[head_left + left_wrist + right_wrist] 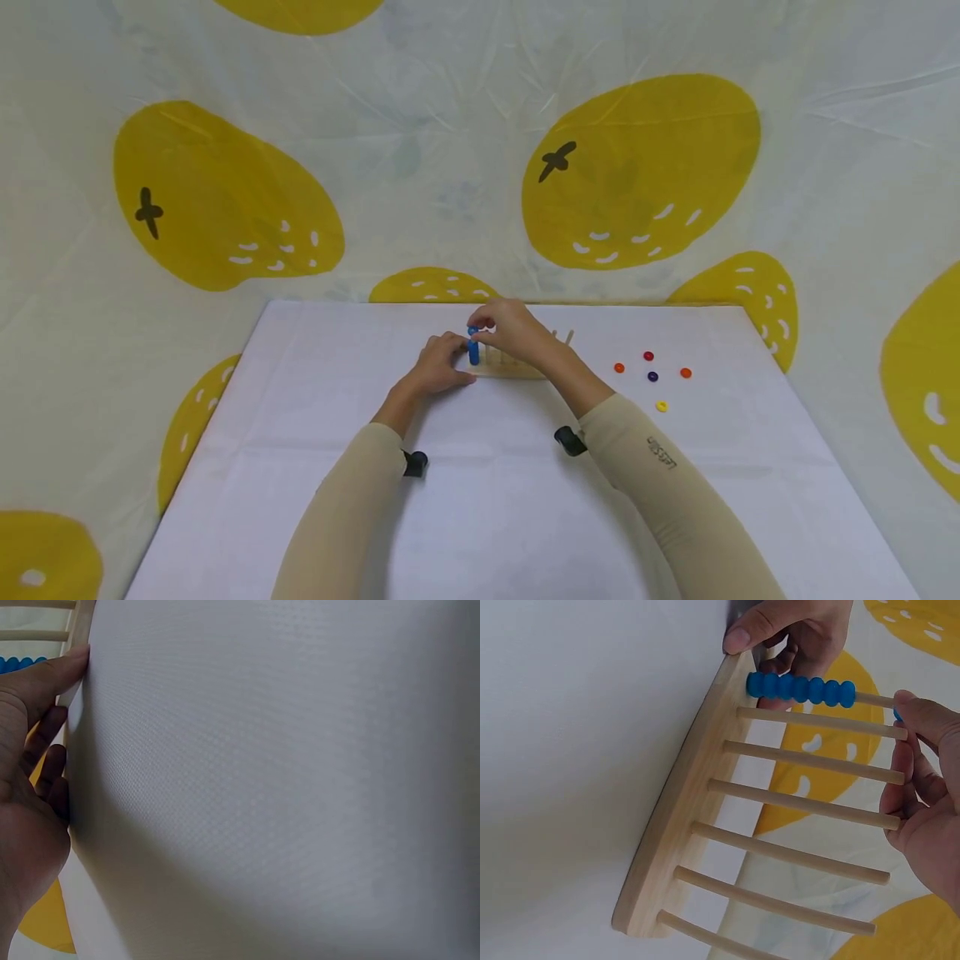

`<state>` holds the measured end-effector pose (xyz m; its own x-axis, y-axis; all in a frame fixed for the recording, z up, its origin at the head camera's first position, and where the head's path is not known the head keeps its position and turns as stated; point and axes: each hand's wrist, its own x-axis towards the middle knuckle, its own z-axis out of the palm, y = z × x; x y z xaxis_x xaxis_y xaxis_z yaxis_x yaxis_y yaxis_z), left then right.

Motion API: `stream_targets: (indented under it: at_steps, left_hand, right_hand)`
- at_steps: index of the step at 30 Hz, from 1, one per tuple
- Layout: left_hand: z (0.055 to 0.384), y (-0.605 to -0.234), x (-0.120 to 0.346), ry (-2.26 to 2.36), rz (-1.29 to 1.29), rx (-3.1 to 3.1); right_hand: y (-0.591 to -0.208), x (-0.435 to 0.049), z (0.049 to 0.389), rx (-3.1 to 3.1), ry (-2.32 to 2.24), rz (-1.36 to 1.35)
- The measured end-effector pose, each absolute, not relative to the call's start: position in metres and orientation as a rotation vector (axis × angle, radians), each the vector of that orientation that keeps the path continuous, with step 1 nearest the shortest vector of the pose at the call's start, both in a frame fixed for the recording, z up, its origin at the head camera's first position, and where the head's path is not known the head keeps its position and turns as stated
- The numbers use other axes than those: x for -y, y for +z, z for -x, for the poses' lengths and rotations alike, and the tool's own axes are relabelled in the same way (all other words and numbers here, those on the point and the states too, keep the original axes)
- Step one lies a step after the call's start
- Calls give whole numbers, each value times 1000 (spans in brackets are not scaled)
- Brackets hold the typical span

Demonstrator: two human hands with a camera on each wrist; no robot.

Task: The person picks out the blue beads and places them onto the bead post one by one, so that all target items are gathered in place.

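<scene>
A wooden peg stand [676, 802] with several upright pegs stands near the far edge of the table. Blue rings [801, 690] are stacked on the lower part of its leftmost peg; the other pegs seen in the right wrist view are bare. My left hand [438, 364] grips the left end of the base, thumb [71, 664] on the front side and fingers behind. With thumb and fingertips, my right hand [517, 329] pinches a blue ring [898, 715] at the top of the leftmost peg, apart from the stack. Most of that ring is hidden by the fingers.
To the right of the stand, loose rings lie on the white table [480, 517]: a red ring [648, 356], two orange ones, a dark purple ring [652, 377] and a yellow ring [662, 407]. A patterned curtain [450, 167] hangs behind the table.
</scene>
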<state>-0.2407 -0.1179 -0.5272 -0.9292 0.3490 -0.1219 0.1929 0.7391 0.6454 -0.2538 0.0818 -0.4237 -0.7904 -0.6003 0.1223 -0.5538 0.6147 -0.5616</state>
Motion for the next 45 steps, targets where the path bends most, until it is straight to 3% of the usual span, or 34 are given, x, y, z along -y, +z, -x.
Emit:
stream_targets:
  at_steps: [27,45]
  left_hand:
    - [238,-526,121,960,-421,-2713]
    - [234,-521,119,1005,-402,-2684]
  right_hand:
    - [-419,-87,249,-2765,-888,948]
    - [-394,-143,231,-2910,-1006,917]
